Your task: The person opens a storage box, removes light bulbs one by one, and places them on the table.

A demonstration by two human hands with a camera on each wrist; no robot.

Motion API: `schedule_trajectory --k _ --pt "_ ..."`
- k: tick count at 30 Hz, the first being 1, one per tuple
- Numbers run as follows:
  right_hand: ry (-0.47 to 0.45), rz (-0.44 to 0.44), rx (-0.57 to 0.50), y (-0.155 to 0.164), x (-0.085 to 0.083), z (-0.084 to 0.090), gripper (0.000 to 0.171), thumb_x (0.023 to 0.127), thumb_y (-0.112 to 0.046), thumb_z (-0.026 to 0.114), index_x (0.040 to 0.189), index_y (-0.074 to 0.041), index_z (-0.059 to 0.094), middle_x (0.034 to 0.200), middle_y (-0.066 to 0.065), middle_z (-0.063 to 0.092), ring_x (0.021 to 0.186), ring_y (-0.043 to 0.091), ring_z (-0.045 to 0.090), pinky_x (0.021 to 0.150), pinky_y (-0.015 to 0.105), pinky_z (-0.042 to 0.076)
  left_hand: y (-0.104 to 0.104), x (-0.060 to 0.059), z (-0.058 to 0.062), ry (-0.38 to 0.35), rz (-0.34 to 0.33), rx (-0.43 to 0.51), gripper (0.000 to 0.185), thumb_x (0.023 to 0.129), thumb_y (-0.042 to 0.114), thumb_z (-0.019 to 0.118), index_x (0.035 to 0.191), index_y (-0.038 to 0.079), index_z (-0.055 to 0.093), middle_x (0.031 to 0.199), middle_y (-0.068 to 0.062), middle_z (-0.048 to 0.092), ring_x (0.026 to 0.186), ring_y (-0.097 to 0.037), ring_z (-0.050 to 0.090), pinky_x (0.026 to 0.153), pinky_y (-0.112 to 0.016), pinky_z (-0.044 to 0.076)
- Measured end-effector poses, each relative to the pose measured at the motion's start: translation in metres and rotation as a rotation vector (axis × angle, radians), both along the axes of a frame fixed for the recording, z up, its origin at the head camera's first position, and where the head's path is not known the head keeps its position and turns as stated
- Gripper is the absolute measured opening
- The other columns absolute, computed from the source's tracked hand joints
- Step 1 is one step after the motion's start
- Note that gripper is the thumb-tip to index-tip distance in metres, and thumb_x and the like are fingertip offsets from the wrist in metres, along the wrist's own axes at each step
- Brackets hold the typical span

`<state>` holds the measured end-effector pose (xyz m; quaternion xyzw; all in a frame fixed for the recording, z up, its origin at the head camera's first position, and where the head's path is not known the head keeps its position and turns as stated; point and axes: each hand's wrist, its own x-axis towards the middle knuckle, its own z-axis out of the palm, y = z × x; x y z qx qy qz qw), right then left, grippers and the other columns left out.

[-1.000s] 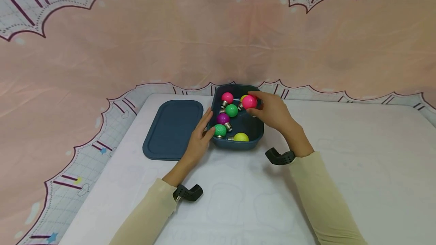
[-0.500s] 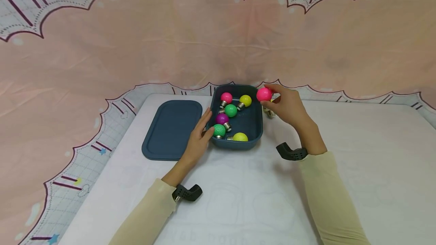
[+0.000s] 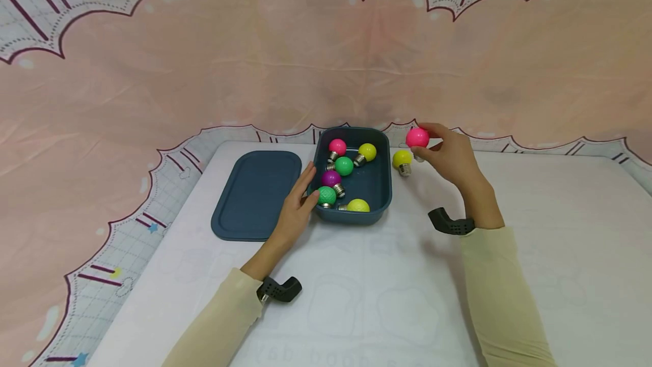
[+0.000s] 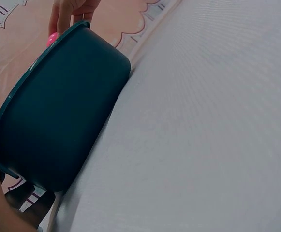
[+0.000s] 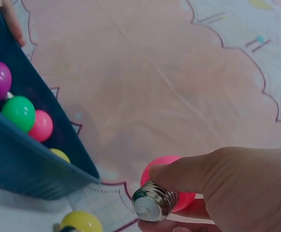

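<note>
My right hand [image 3: 450, 154] pinches a pink light bulb [image 3: 417, 137] between thumb and fingers, to the right of the dark blue box. In the right wrist view its metal screw base [image 5: 152, 200] points toward the camera. A yellow bulb [image 3: 402, 158] sits on the table between the box and this hand. My left hand [image 3: 292, 214] rests against the left side of the box [image 3: 351, 218], fingers along the wall and thumb at the rim by a textured green bulb [image 3: 327, 196]. Inside lie several more bulbs, among them a purple one [image 3: 331, 178] and a pink one [image 3: 337, 146].
A dark blue lid [image 3: 257, 194] lies flat on the white table [image 3: 356, 299], left of the box. Behind the table hangs a peach cloth [image 3: 326, 61] with a scalloped pattern. Each wrist wears a black camera band [image 3: 450, 224].
My right hand has lifted the pink bulb out over the box's right rim and carried it rightward, uncovering the yellow bulb on the table. My left hand has stayed at the box.
</note>
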<state>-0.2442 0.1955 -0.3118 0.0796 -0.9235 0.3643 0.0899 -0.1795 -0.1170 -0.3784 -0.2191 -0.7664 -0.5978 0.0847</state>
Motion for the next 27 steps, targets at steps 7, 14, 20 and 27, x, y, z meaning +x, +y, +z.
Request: schedule_trajectory --k 7,14,20,27 --pt "-0.016 -0.033 -0.015 0.018 -0.002 -0.006 0.059 0.090 -0.024 0.068 0.142 -0.009 0.045 0.130 0.018 0.053 0.101 0.037 0.056 0.079 0.049 0.051 0.001 0.001 0.000 0.013 0.005 -0.005 0.050 0.098 -0.003 0.046 0.144 -0.010 0.029 0.154 -0.024 0.020 0.141 -0.036 0.018 0.103 -0.058 0.029" --pt "-0.081 -0.079 -0.045 0.029 -0.005 -0.016 0.061 0.089 -0.028 0.068 0.143 -0.009 0.044 0.135 0.019 0.050 0.107 0.038 0.051 0.080 0.049 0.050 0.001 0.000 0.000 0.009 -0.004 0.001 0.050 0.099 -0.003 0.045 0.144 -0.011 0.028 0.154 -0.023 0.019 0.142 -0.033 0.017 0.102 -0.054 0.033" --pt "-0.135 -0.098 -0.039 0.035 -0.011 -0.031 0.062 0.090 -0.030 0.066 0.143 -0.009 0.044 0.135 0.019 0.049 0.109 0.038 0.050 0.080 0.048 0.049 0.000 -0.001 0.000 0.001 0.002 0.002 0.049 0.099 -0.002 0.045 0.144 -0.012 0.028 0.154 -0.023 0.019 0.142 -0.034 0.017 0.103 -0.054 0.033" --pt "-0.188 -0.115 -0.043 0.036 -0.019 -0.051 0.062 0.091 -0.028 0.065 0.144 -0.007 0.041 0.136 0.023 0.047 0.114 0.040 0.046 0.084 0.050 0.049 0.000 -0.001 -0.001 0.001 -0.002 0.005 0.049 0.099 -0.002 0.045 0.144 -0.011 0.028 0.154 -0.023 0.019 0.142 -0.033 0.017 0.103 -0.054 0.033"
